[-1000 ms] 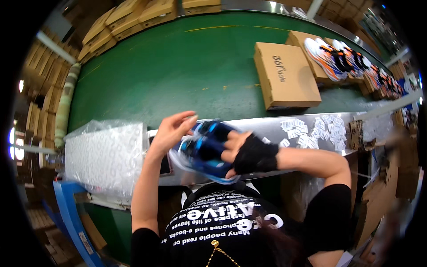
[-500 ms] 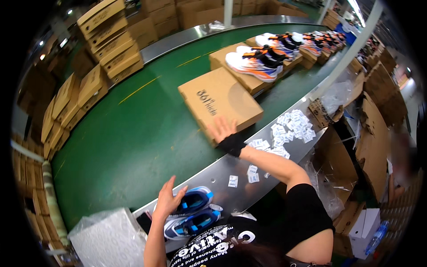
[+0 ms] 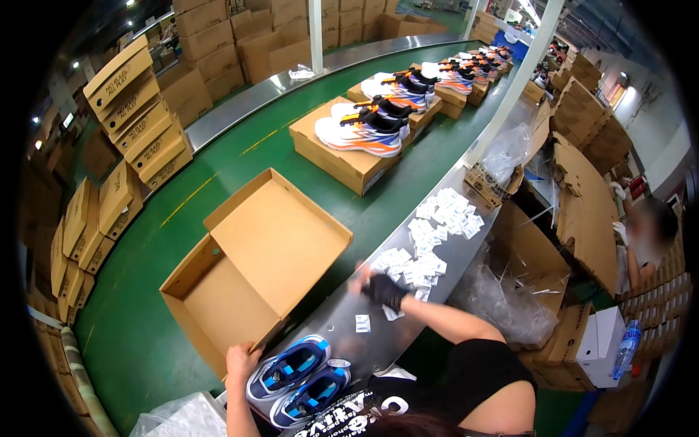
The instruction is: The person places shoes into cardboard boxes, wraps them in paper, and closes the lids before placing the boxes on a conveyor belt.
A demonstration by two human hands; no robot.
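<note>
An open cardboard shoebox [image 3: 226,309] lies on the green belt with its lid swung back and nothing in its base. My left hand [image 3: 242,360] is closed on the box's near edge. Blurred by motion, my right hand [image 3: 375,288] wears a black wrist band and hovers at the near side of a pile of small white packets [image 3: 415,266]; its fingers are too smeared to read. Between my arms a pair of blue and white sneakers [image 3: 298,379] rests on the steel ledge. One loose white packet [image 3: 362,323] lies to their right.
Farther along the green belt [image 3: 240,182], white and orange sneakers [image 3: 364,131] stand on closed shoeboxes. Stacked boxes [image 3: 138,116] line the left side. A white post [image 3: 510,87] rises beside the ledge. On the right are open cartons with plastic film and another person [image 3: 648,233].
The closed shoebox has come nearer and left and now stands open. My left hand has gone from beside the sneakers to its edge; my right hand has moved from its lid to the packets.
</note>
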